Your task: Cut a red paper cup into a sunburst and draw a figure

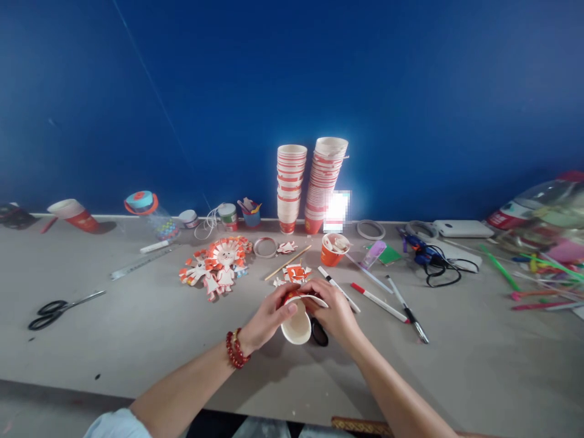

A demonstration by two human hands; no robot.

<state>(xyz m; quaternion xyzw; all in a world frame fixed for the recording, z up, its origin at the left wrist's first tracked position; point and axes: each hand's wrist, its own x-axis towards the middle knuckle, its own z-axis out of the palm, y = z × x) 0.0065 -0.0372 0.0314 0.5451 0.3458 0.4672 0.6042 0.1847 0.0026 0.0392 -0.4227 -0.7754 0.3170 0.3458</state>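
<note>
A paper cup [296, 325] is tilted with its white inside facing me. My left hand [276, 310] grips its side, the thumb over the rim. On the other side, my right hand [333, 307] has its fingers closed around a bent, cut part of the cup's wall. A black loop like a scissors handle [319, 333] shows below my right palm; its blades are hidden, and whether that hand holds it I cannot tell. Just beyond my hands lie orange and white paper scraps [296, 272] and a black-capped white marker [337, 288].
Two tall stacks of paper cups [292, 182] stand by the blue wall. Before them is a cup of scraps [334, 250]. Paper lion cutouts [223, 261] and scissors [59, 310] lie left. A red-capped marker [378, 302], a glue gun [420, 249] and a large bottle [538, 213] are right.
</note>
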